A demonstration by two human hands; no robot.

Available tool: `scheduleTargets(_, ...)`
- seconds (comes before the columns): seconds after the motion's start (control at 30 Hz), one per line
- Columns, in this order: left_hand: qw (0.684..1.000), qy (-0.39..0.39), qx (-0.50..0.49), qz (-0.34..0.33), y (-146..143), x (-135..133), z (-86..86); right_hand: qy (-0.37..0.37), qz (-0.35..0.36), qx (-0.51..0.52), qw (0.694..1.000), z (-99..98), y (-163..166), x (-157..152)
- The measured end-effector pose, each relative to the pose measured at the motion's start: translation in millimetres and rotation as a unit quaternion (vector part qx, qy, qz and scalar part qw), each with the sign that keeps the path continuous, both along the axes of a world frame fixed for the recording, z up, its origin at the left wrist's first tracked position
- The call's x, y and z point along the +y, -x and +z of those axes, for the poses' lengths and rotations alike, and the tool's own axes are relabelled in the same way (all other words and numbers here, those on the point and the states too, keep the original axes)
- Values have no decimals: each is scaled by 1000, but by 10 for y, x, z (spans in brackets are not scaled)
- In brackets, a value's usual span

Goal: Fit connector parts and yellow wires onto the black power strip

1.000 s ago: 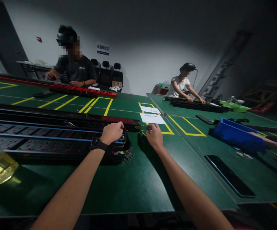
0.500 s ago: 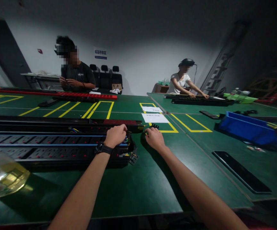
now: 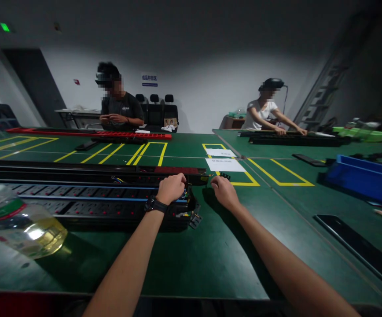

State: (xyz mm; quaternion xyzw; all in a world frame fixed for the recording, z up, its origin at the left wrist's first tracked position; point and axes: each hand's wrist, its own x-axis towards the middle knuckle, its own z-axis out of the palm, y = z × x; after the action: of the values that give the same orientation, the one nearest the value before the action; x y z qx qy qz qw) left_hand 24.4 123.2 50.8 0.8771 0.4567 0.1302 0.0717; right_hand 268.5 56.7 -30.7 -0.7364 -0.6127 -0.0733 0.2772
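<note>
Long black power strips [image 3: 101, 209] with rows of sockets and small red dots lie side by side on the green table. At their right end my left hand [image 3: 171, 188], a watch on its wrist, curls its fingers over a farther black power strip [image 3: 138, 178]. Just past that strip's tip is my right hand [image 3: 224, 191], fingers bent together; what they pinch, if anything, is hidden. Behind its knuckles sits a small black part [image 3: 225, 175]. Loose coloured wires and a black end piece [image 3: 195, 220] stick out from the nearer strips.
A bottle of yellow liquid [image 3: 29, 226] lies tilted at left. To the right are a phone [image 3: 359, 248] and a blue bin [image 3: 367, 180]. Paper sheets [image 3: 225, 165] lie ahead inside yellow tape. Two people [image 3: 121, 110] work across the table, one by black strips [image 3: 293, 139].
The view has swung left, so everything sits farther right and more of the bottle shows. Both hands stay by the strip ends, with only slight finger movement.
</note>
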Motion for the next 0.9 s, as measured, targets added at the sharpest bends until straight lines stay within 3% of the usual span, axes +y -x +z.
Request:
scheduleTargets(0.2, 1000, 2, -9, -3, -5, 30, -16, -102, 24, 112, 988, -56, -67, 152)
scheduleTargets(0.5, 1000, 1, -15, -2, -8, 37, -31, -103, -38, 156, 982, -154, -180, 325)
scheduleTargets(0.77, 1000, -2, -8, -3, -7, 42, -34, -80, -45, 46, 995, -110, -286, 454)
scheduleTargets(0.9, 1000, -7, -8, -8, -5, 45, -44, -69, -4, 11, 998, -88, -383, 457)
